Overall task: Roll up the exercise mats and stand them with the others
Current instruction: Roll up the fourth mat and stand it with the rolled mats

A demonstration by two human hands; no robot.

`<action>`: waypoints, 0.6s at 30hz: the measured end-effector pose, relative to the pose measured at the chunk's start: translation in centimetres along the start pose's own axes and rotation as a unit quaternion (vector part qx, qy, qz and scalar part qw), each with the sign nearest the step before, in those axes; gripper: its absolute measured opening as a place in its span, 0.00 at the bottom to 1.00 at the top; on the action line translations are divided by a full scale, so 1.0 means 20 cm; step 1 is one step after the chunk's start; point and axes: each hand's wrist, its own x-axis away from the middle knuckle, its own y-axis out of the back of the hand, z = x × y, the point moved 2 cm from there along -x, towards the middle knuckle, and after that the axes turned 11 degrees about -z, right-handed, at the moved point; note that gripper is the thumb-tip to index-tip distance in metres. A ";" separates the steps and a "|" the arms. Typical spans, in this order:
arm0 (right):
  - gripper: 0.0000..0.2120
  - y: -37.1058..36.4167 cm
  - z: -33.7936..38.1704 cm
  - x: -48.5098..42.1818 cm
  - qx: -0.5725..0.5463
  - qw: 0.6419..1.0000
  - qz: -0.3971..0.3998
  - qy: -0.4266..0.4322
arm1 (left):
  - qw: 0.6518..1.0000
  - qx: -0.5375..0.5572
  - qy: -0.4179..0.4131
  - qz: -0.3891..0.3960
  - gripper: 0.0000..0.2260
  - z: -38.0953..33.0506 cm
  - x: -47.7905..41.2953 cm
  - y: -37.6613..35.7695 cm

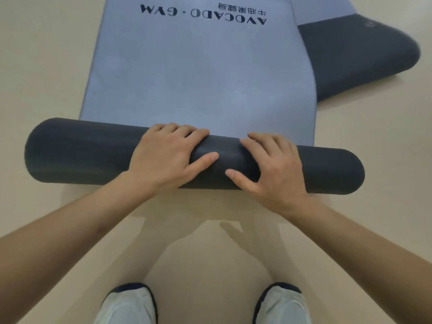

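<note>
A blue-grey mat (198, 78) lies flat on the beige floor (46, 66) in front of the person, and its near end is wound into a dark grey roll (77, 150) lying crosswise. The left hand (166, 157) and right hand (275, 169) rest side by side on the middle of the roll, palms down, fingers spread and draped loosely over its top, thumbs pointing toward each other, gripping nothing. A second mat (355, 50), also partly rolled, lies at the far right, and white shoes (131, 305) stand just behind the roll.
</note>
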 end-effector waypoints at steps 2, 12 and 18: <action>0.38 -0.01 0.00 0.04 0.048 0.998 0.025 0.016 | 1.000 0.013 0.004 0.023 0.33 0.03 -0.08 0.00; 0.43 -0.11 -0.17 -0.27 0.089 0.985 0.146 0.026 | 0.984 0.087 -0.057 -0.148 0.17 0.14 -0.27 0.04; 0.46 -0.20 -0.29 -0.49 0.033 0.972 0.233 -0.003 | 0.996 -0.022 -0.055 -0.064 0.34 0.11 -0.08 -0.07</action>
